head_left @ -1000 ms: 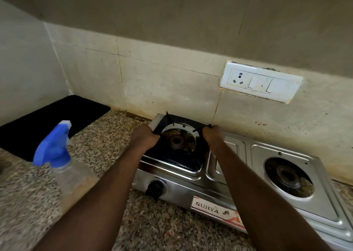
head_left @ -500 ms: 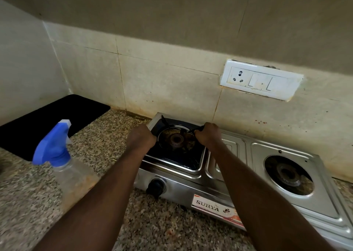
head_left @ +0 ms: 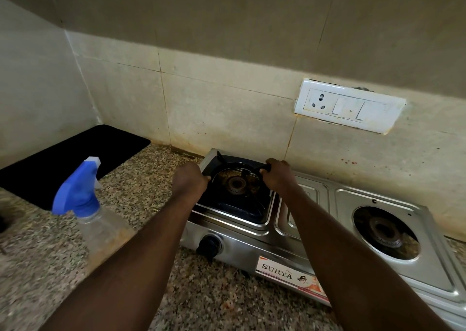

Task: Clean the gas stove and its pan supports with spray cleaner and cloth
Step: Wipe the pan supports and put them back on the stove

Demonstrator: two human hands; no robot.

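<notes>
Here, left hand and right hand fingers grip opposite edges of pan support.

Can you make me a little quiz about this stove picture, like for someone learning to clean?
1. True or false: the left hand and the right hand both grip the black pan support.
2. The spray bottle has a top that is: A red, B blue, C green.
3. Does the right burner of the stove have a pan support on it?
Key: 1 true; 2 B; 3 no.
</notes>
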